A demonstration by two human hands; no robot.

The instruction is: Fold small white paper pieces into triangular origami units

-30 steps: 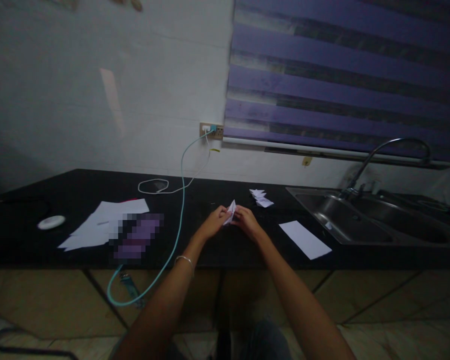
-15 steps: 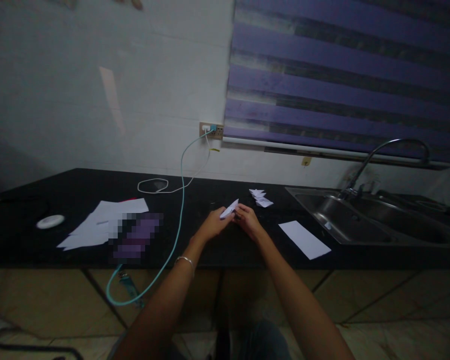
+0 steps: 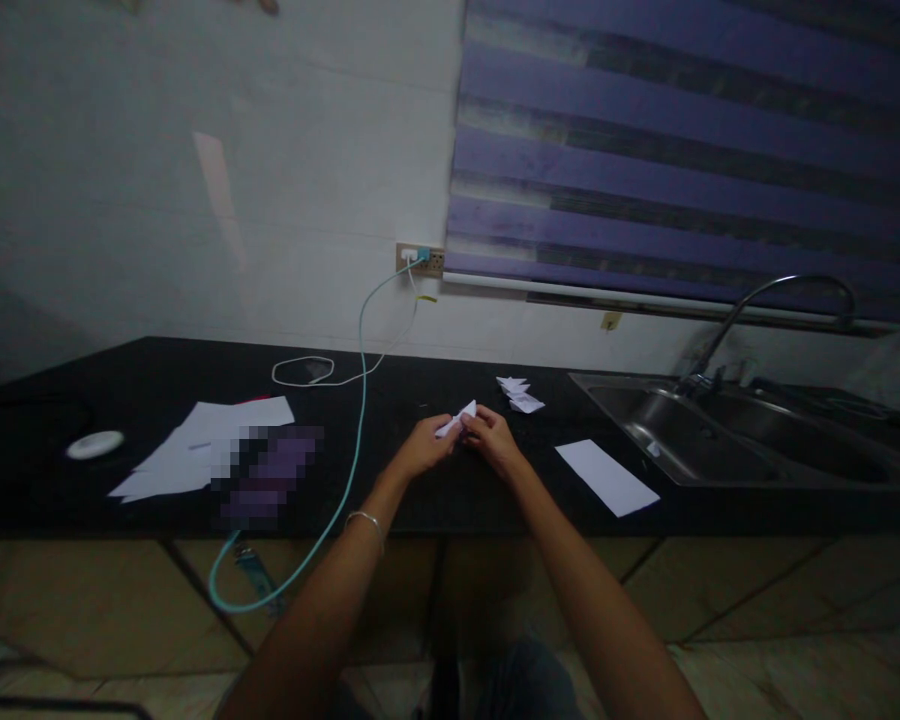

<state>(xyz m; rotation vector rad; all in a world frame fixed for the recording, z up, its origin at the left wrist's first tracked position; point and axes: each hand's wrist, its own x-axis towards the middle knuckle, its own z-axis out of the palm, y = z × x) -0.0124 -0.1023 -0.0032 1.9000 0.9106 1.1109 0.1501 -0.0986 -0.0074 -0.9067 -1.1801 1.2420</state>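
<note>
Near the front edge of the worktop (image 3: 450,495): we hold a folded paper piece (image 3: 459,417) just above the dark surface, between both our hands.
Left hand (image 3: 420,455): our fingers (image 3: 436,437) are pinched narrow on the near, lower end of the piece; a thin metal bracelet (image 3: 366,520) circles the wrist.
Right hand (image 3: 495,445): our fingers are closed tight on the same piece from the other side, and the two hands almost touch.
Folded paper piece: white, small, flat and pointed, with its tip tilted up and away from us; the finer creases are too small for us to tell.
Worktop: black, smooth, faintly glossy.
Small paper pieces (image 3: 520,395): white, folded, heaped loosely just beyond our right hand.
White sheet (image 3: 606,477): a plain rectangle lying flat between our right hand and the steel sink (image 3: 690,445).
Loose sheets (image 3: 210,440): white, fanned out well to our left.
Teal cable (image 3: 360,400): runs from the wall socket (image 3: 418,258) across the worktop and loops below its edge.
</note>
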